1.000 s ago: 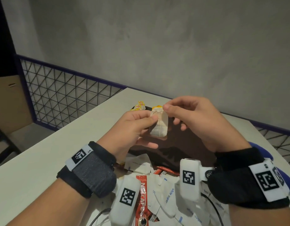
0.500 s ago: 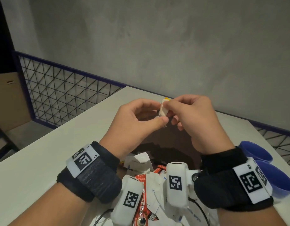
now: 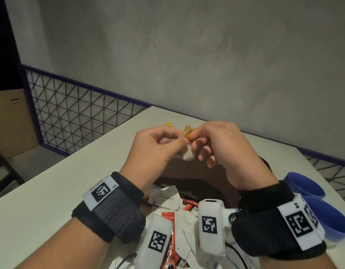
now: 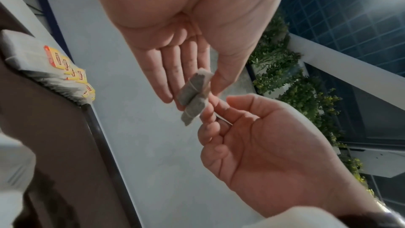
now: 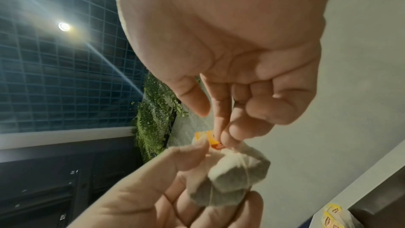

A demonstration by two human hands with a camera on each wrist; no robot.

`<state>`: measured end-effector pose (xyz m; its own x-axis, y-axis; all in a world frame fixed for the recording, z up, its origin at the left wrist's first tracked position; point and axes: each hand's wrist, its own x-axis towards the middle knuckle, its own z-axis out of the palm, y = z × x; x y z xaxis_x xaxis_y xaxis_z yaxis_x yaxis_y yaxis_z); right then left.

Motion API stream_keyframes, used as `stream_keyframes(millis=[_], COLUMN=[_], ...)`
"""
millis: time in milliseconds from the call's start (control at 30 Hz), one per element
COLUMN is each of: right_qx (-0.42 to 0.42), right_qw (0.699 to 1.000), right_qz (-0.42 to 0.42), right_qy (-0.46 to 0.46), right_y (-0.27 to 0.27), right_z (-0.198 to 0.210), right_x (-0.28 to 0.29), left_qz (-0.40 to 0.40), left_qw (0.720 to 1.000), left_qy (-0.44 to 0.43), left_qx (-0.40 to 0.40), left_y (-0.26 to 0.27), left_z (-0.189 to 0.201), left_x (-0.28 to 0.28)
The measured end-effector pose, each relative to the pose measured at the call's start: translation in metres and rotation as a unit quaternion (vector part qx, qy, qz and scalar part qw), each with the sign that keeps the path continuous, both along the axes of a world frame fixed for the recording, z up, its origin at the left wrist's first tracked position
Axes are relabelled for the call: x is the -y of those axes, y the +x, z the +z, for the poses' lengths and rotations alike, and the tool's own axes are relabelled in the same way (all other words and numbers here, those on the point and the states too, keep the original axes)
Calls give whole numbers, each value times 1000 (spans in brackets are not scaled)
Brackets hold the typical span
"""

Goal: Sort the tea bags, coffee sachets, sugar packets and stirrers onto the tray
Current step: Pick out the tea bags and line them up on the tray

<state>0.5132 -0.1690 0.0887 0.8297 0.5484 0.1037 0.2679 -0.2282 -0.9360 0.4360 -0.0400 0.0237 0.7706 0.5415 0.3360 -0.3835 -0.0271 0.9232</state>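
A white tea bag (image 3: 188, 155) wound with its string is held in the air over the dark brown tray (image 3: 198, 171). My left hand (image 3: 182, 141) pinches the bag's upper part between thumb and fingers. My right hand (image 3: 193, 135) pinches the yellow tag (image 3: 187, 131) at its top. In the left wrist view the bag (image 4: 195, 96) lies against my left fingertips. The right wrist view shows thumb and forefinger on the tag (image 5: 210, 138) above the bunched bag (image 5: 236, 176). Several tea bags (image 4: 65, 72) lie at the tray's far end.
A loose pile of white sugar packets (image 3: 165, 197) and red coffee sachets (image 3: 167, 247) lies on the white table (image 3: 61, 191) under my wrists. Two blue bowls (image 3: 307, 186) stand at the right. A mesh railing (image 3: 80, 113) runs behind the table's far edge.
Both hands have turned the tea bag between them. A second ago it stood flat and upright between my fingers; now it hangs bunched below them, tag on top.
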Motion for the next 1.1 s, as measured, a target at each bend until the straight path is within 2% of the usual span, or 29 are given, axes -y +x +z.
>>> stream_keyframes(millis=[133, 233, 567, 700, 867, 1100], right_qx=[43, 80, 135, 129, 71, 60], right_qw=[999, 996, 991, 991, 996, 996], right_qz=[-21, -44, -2, 0, 7, 27], right_qy=[-19, 1, 2, 21, 50, 64], right_y=[1, 4, 7, 8, 8, 7], right_z=[0, -1, -8, -8, -5, -5], right_x=[5, 6, 6, 6, 6, 7], left_qz=[7, -2, -29, -40, -34, -42], left_qw=[998, 996, 994, 994, 996, 995], left_qy=[-49, -82, -99, -99, -84, -83], left_qx=[-25, -35, -41, -31, -20, -25], left_y=[2, 2, -1, -3, -4, -4], left_z=[-1, -1, 0, 1, 3, 2], left_x=[0, -2, -3, -2, -2, 1])
